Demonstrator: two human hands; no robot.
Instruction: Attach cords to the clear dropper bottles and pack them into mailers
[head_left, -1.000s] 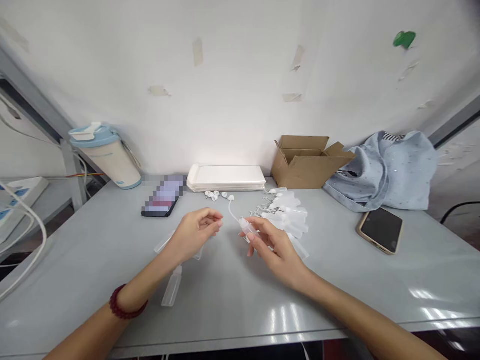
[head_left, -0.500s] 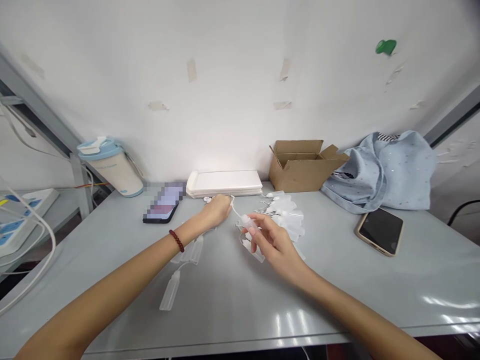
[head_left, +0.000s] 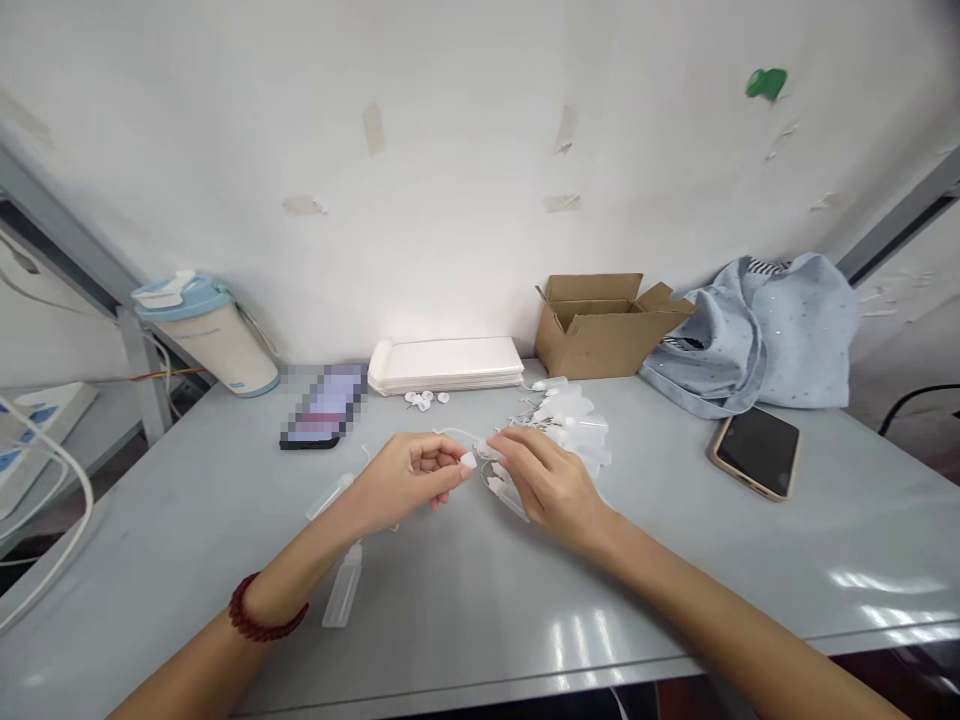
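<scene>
Around the middle of the grey table [head_left: 480, 620], the left hand [head_left: 412, 475] pinches a small white cap [head_left: 468, 460] between thumb and finger. Just right of it, the right hand [head_left: 551, 485] has its fingers closed on a small clear bottle [head_left: 490, 450], mostly hidden by them; a thin white tube [head_left: 454, 432] curves left from it. Another bottle [head_left: 511, 500] lies below the right hand, and a pile of bottles [head_left: 577, 425] spreads behind it, towards the far right. Loose caps [head_left: 424, 401] sit at the far side, just in front of a white stack [head_left: 450, 365]. To the near left, one bottle lies apart [head_left: 343, 590]. Right of the stack stands an open cardboard box [head_left: 611, 340].
</scene>
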